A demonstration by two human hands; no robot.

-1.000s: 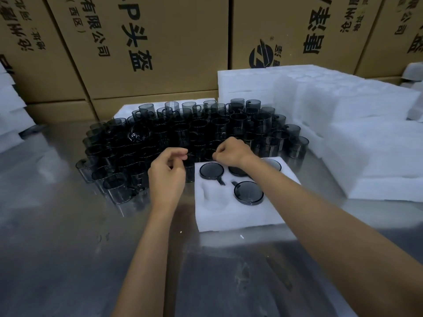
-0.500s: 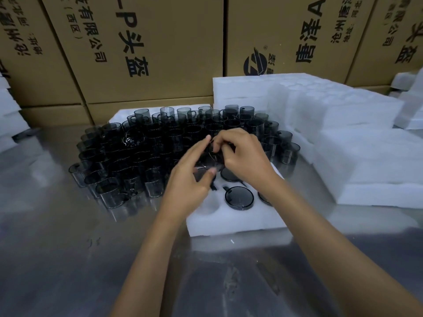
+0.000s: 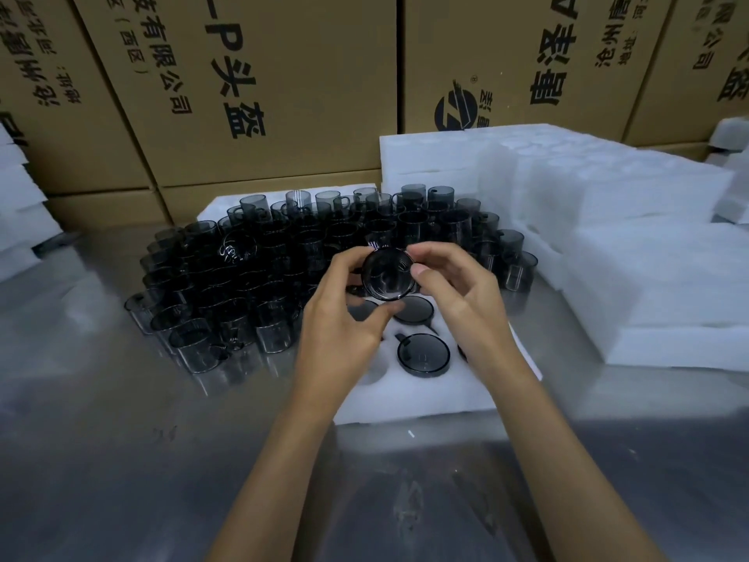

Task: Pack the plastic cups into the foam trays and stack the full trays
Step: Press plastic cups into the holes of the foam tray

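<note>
A: Why are both hands on one cup [image 3: 388,273]?

B: The left hand [image 3: 340,334] pinches its rim at 9 o'clock, thumb below and fingers curled over the top; the right hand [image 3: 458,294] pinches it at 3 o'clock. It is tipped with its mouth toward the camera and held just above the tray [image 3: 425,399], probably to check it or turn the handle before seating it.

A: And the tray?

B: It lies flat on the table [image 3: 121,460], close to the body, with the loose cups [image 3: 243,285] massed at 11 o'clock within easy reach. Two seated cups [image 3: 423,354] show plainly, flush with the foam.

A: What can't you make out?

B: The hands cover the tray's far pockets, so I cannot count the filled ones. A dark edge at 3 o'clock, under the right wrist, may be another cup. The held cup's handle is hidden. The foam stacks [image 3: 608,237] at 2 o'clock are too pale to say whether they hold cups.
</note>
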